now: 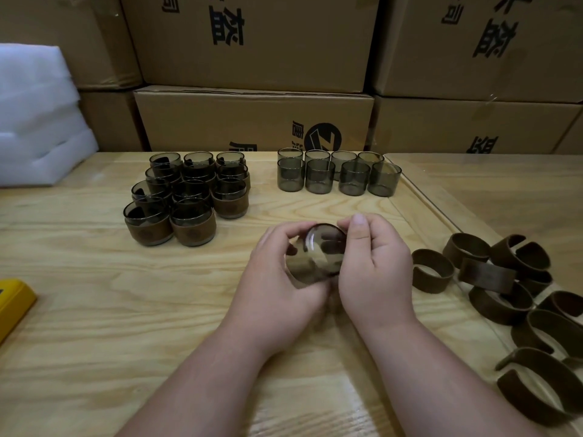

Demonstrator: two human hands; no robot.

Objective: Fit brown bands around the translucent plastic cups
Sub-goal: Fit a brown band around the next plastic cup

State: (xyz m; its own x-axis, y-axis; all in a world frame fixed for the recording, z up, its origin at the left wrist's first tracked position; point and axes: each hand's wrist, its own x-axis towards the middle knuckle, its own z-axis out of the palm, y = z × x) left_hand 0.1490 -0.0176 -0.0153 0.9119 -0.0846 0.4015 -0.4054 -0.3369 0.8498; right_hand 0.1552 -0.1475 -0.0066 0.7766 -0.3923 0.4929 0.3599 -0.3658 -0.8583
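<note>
Head view | left hand (pixel 277 279) and right hand (pixel 375 266) grip one translucent cup (pixel 315 257), tilted | bare cups (pixel 337 176) far | loose brown bands (pixel 504 294) right | banded cups (pixel 186 197) far left

- Pale wooden worktop (pixel 94 310) with visible grain.
- Stacked cardboard boxes (pixel 252 118) with black print behind it.
- White foam sheets (pixel 38 121) far left.
- Dim light.

A packing or storeroom workplace is indicated by stacked printed cardboard cartons (pixel 252 42), white foam sheets (pixel 34 121), and a wooden worktable (pixel 94 310).
</note>
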